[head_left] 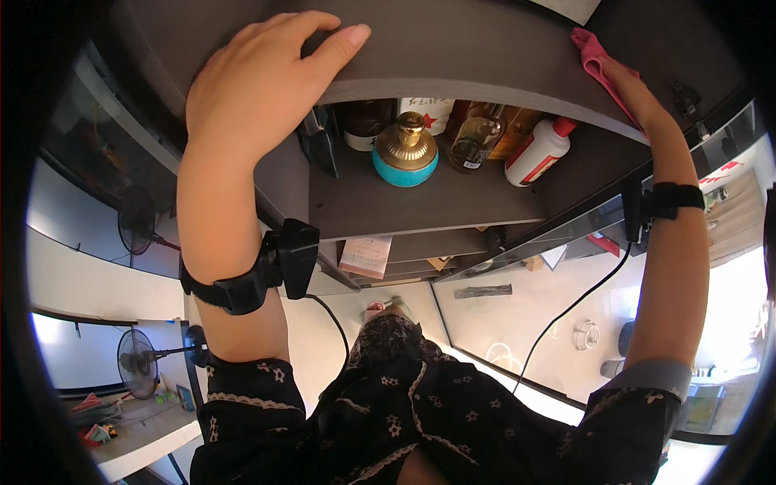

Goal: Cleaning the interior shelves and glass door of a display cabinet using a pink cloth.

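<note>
My left hand (255, 85) rests on the upper dark-wood shelf (461, 52) at the left, thumb and fingers loosely stretched, with nothing in it. Over at the far right of the same shelf, my right hand (629, 87) holds a pink cloth (592, 55) against the surface. The cloth is bunched and hides most of those fingers.
On the shelf below stand a turquoise jar-shaped bottle with a gold top (406, 158), a glass bottle (477, 141), a white bottle with a red cap (540, 153) and a dark bottle (368, 123). A pink box (366, 255) lies lower down. At left is a fan (137, 364).
</note>
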Motion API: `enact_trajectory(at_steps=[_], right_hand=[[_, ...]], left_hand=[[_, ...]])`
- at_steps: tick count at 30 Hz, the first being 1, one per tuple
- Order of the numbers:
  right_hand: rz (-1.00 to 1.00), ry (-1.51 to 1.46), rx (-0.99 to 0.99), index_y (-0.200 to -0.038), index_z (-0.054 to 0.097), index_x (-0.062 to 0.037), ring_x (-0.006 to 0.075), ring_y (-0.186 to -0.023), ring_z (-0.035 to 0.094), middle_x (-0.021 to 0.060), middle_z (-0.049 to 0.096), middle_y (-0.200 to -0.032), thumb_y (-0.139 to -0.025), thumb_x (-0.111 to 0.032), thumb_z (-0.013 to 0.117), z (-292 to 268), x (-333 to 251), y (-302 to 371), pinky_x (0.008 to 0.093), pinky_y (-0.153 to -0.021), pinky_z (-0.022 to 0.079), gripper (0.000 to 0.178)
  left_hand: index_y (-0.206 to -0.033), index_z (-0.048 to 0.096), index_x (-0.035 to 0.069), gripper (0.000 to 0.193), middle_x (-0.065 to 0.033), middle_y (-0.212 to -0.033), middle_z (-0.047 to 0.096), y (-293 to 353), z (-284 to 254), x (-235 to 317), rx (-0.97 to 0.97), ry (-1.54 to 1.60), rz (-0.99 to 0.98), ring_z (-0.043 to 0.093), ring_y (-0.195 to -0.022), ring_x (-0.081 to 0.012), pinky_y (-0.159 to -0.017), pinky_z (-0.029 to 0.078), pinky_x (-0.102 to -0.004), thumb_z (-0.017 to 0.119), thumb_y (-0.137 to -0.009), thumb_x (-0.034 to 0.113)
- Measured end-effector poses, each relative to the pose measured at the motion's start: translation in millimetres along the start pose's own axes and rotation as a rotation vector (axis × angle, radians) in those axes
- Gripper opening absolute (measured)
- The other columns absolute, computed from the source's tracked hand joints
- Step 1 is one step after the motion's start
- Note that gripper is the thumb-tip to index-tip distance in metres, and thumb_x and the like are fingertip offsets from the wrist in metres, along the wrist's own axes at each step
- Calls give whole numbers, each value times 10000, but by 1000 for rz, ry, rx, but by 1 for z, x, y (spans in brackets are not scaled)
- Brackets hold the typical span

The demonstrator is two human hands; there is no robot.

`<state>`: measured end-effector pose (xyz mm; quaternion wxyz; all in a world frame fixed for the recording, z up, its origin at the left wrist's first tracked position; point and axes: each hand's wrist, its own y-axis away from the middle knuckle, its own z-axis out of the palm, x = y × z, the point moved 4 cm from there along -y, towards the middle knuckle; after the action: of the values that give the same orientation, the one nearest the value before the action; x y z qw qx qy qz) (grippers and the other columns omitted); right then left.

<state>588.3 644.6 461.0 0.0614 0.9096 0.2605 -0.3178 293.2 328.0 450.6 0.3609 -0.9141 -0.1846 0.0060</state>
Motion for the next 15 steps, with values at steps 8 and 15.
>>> enact_trajectory(at_steps=[8,15], right_hand=[[-128,57,68,-1455,423,-108,213,-1300,454,114,475,-1444,-953,-510,430,2,3,9,285,-1100,280,642],[-230,334,149,-1400,480,-96,309,-1287,480,167,491,-1414,-982,-452,395,2,12,21,342,-1080,332,556]], left_hand=[[-1202,663,214,526,-32,-1240,640,1,1,-3,0,-18,-23,560,-1202,-242,-1005,419,-374,473,-908,607],[-1199,667,210,508,-27,-1231,647,0,-2,1,-29,26,-45,573,-1184,-239,-996,420,-355,489,-909,588]])
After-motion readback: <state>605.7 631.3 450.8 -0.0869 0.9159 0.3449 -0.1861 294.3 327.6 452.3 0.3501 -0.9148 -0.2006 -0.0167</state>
